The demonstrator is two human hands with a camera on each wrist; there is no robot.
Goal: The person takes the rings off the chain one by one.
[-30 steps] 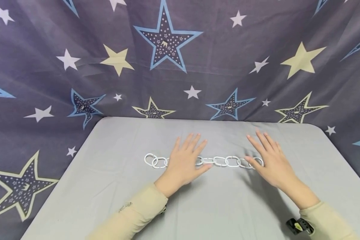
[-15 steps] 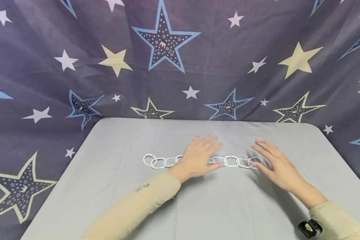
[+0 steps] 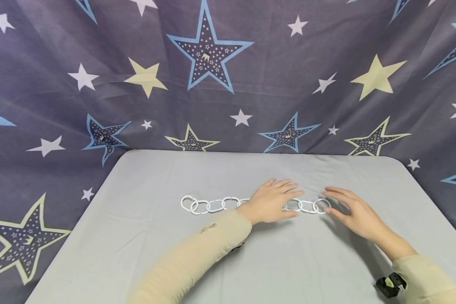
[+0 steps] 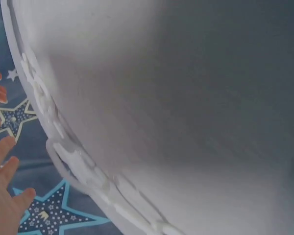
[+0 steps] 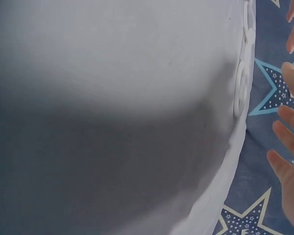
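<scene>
A chain of white oval links (image 3: 215, 206) lies in a fairly straight row across the middle of the table, its links joined end to end. My left hand (image 3: 271, 202) hovers over the right half of the chain with fingers spread, hiding several links in the head view. At the chain's right end my right hand (image 3: 359, 213) is held with fingers loosely bent, thumb and fingertips beside the last link (image 3: 321, 206). Neither hand grips anything. Part of the chain (image 4: 78, 164) runs along the table's far side in the left wrist view, and its end link (image 5: 240, 88) shows in the right wrist view.
The table (image 3: 144, 249) wears a smooth light grey cover with rounded far corners. Behind and beside it hangs a dark cloth (image 3: 273, 55) printed with stars. A small black device (image 3: 391, 285) sits at the right wrist below the sleeve.
My left hand has moved right along the chain, uncovering links on the left. My right hand has lowered slightly and shifted right, its fingers less spread. The chain stays in place.
</scene>
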